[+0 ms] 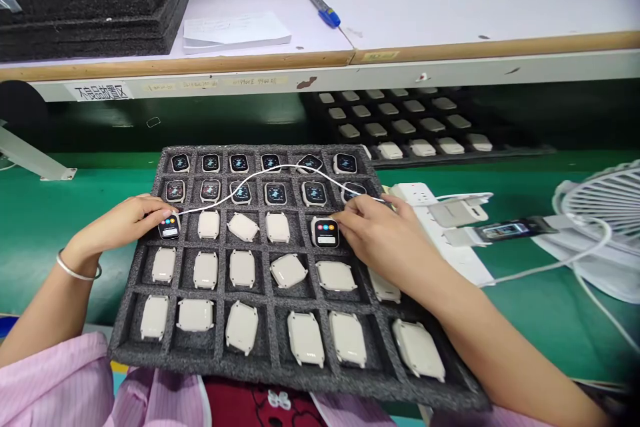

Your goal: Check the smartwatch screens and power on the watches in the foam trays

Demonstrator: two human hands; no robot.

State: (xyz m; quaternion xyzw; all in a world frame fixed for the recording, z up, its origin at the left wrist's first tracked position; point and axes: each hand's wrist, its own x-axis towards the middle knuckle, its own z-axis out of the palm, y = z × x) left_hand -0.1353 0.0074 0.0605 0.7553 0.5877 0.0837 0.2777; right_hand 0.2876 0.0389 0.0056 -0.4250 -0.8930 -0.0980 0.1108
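Observation:
A dark foam tray (220, 353) with a grid of pockets lies in front of me, tilted off the bench edge. Its two far rows hold smartwatch bodies with lit screens; the nearer rows hold white ones lying face down. My left hand (125, 221) pinches a lit watch (169, 227) at the left of the third row, where a white cable (280, 170) ends. My right hand (380, 230) rests with curled fingers beside another lit watch (326, 232) in the same row, its fingertips touching the watch's right edge.
A white power strip (425, 203) with chargers and a small meter (505, 231) lies right of the tray. A white fan (603, 227) stands at far right. A second tray of watches (400, 123) sits under the shelf. Black foam sheets (90, 7), papers and a pen lie above.

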